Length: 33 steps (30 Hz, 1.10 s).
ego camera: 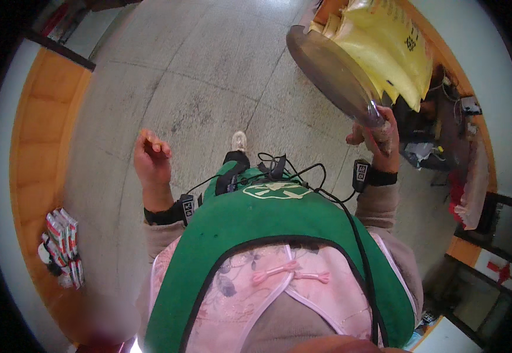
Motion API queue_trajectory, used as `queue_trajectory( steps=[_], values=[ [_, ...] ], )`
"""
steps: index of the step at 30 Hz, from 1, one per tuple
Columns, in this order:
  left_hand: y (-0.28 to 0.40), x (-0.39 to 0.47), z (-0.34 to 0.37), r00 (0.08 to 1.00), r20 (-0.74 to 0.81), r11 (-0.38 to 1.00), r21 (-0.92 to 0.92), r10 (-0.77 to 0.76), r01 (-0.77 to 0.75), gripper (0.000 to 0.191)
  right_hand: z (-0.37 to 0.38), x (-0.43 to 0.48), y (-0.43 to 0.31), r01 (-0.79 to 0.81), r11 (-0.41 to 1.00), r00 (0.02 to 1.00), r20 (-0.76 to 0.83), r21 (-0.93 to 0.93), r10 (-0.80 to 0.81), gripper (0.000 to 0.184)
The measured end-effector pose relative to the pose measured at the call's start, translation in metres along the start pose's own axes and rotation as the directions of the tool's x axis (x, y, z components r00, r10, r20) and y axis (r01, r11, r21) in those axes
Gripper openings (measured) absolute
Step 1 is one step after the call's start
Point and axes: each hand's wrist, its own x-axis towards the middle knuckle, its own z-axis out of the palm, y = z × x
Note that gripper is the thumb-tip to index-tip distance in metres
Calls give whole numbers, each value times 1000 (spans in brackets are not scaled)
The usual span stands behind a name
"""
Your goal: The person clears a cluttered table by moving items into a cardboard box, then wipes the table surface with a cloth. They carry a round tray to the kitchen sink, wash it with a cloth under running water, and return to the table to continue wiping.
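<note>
My right hand [380, 139] grips the near rim of a large, round, shallow, see-through lid or tray [333, 75]; which of the two I cannot tell. It is held tilted, its far end reaching over the front of several yellow woven sacks [384, 48]. Whether it touches them is unclear. My left hand [152, 154] hangs over the floor on the other side, palm partly up, fingers loosely curled with a gap, and nothing visible in it. Both wrists carry black straps with small marked devices. A green apron [278, 212] covers my front.
Grey tiled floor [185, 97] runs ahead, with my shoe [239, 141] on it. Packaged goods [63, 247] are stacked by the left wooden wall panel [46, 132]. Dark clutter with cables [445, 114] lies along the right wall. Black cables [317, 176] loop at my waist.
</note>
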Motion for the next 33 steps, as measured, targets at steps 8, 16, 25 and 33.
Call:
queue_trajectory(
  steps=[8,16,25,33],
  values=[
    [11,209,113,963,247,994,43,-109,101,33,39,145,-47,51,993,969,-246,110,-23,30],
    [-27,376,256,721,693,996,-38,-32,80,50,24,353,-65,-172,949,930,-275,264,245,34],
    [-31,571,384,546,838,995,54,1,-85,62,5,612,-100,-216,950,934,-235,224,268,35],
    [-56,713,437,587,810,978,119,5,-172,74,-8,785,-111,-272,944,934,-185,184,305,26]
  ],
)
